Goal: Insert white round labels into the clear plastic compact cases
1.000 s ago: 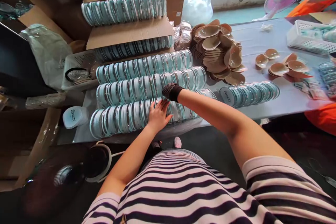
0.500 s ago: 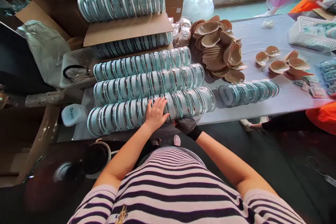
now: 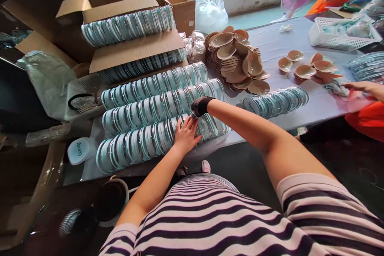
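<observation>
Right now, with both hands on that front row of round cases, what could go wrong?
1. The front row lies along the table edge; a push from the left hand might roll cases off onto the floor.
2. The right hand reaches across the middle row, so the forearm could knock those cases over.

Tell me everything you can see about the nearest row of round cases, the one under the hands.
The nearest row of round cases runs along the table's front edge, clear plastic discs with pale blue inserts, standing on edge and packed face to face, leaning slightly. The left hand rests flat on it with fingers spread; the right hand, in a dark mesh glove, touches its top beside it. A similar row lies just behind.
</observation>
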